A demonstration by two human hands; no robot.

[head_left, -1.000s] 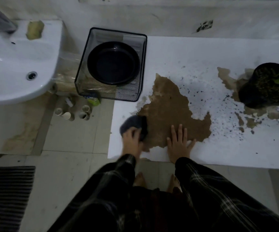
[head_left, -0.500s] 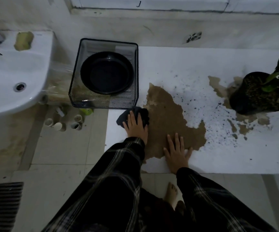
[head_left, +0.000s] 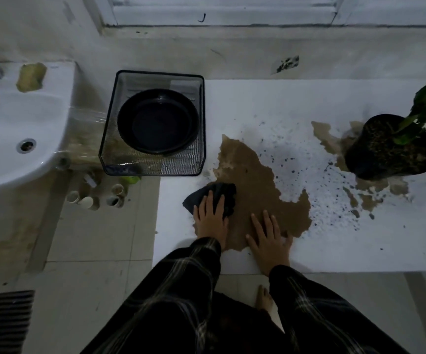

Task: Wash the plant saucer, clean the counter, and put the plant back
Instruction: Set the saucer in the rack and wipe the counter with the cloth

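Observation:
A white counter (head_left: pixel 270 103) carries a wide brown muddy puddle (head_left: pixel 255 180) and scattered soil specks. My left hand (head_left: pixel 211 218) presses a dark cloth (head_left: pixel 223 195) flat against the puddle's left edge, fingers straight. My right hand (head_left: pixel 268 238) lies flat on the counter, fingers spread, at the puddle's near edge. The black plant saucer (head_left: pixel 158 121) sits inside a black wire mesh basket (head_left: pixel 109 139) at the counter's left end. The potted plant (head_left: pixel 390 149) in a black pot stands at the right, amid smaller brown stains.
A white sink (head_left: pixel 9 129) with a drain stands at the left, a yellow-green sponge (head_left: pixel 30 75) on its rim. Several small cups (head_left: pixel 94 198) lie on the tiled floor below the basket. A striped mat (head_left: pixel 2 320) lies at bottom left. A window sill runs along the back wall.
My left hand slid the cloth away from me, up the puddle's left edge, then eased back slightly. My right hand stayed planted. The view tilted upward, showing the window.

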